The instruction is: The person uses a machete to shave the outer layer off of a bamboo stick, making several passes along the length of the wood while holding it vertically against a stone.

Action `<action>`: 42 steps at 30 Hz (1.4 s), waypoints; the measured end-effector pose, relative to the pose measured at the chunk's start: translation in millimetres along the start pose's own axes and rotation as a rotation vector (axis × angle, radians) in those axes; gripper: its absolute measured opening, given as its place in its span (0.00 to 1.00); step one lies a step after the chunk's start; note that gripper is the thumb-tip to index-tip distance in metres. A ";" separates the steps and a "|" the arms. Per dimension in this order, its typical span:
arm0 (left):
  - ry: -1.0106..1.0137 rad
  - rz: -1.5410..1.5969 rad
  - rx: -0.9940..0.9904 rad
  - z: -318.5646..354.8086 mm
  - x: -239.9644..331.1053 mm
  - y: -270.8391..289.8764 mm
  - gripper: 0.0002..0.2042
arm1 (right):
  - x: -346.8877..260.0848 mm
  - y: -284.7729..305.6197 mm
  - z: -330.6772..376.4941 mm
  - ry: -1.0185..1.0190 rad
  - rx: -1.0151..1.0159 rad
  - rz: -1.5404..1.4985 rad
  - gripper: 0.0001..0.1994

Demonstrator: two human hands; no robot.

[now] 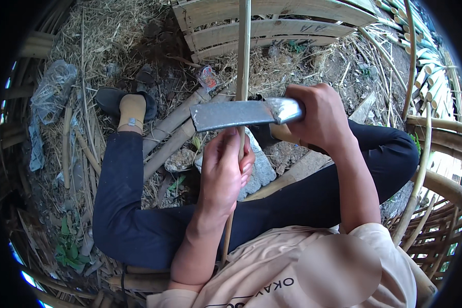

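Grey metal fills the middle of the head view: a broad, flat blade (228, 115) lies crosswise over a long, pale stick (244, 56), its squared end pointing left. The stick runs almost upright from the top edge of the frame, passes behind the blade and continues, thinner, to the person's lap at lower centre. Whether the blade bites into it cannot be told.

Just below the blade, at centre, the left hand (222, 165) is clamped around the stick, thumb uppermost. Right of centre, the right hand (319, 114) is closed around the blade's handle end, beside a shiny metal collar (285, 110).

Dark trousers (119, 177) cover bent legs spread to left and right; a beige shirt (267, 246) fills the lower part. Between the legs, a grey stone (263, 177) sits behind the left hand. Straw (108, 38) covers ground at upper left, near a crumpled clear plastic bag (55, 92). A slatted wooden crate (282, 26) stands at the top, and cut bamboo poles (436, 84) are piled at upper right.
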State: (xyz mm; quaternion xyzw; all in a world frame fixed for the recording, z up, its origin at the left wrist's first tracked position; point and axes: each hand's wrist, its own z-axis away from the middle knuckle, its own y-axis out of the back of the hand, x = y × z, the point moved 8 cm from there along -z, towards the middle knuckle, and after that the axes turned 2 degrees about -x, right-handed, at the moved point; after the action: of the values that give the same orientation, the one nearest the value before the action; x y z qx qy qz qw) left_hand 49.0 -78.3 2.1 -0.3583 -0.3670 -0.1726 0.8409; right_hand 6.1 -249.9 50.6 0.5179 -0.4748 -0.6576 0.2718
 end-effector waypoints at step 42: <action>-0.310 -0.595 0.230 24.2 -19.3 -15.0 0.20 | 71.3 49.6 -28.1 -0.328 0.304 0.219 0.10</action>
State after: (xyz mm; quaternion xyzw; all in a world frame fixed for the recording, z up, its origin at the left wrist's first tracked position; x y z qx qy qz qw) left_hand 15.8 -70.4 6.4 -0.1608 -0.5958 -0.3112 0.7227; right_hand 3.3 -340.0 65.0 0.3847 -0.6594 -0.6203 0.1799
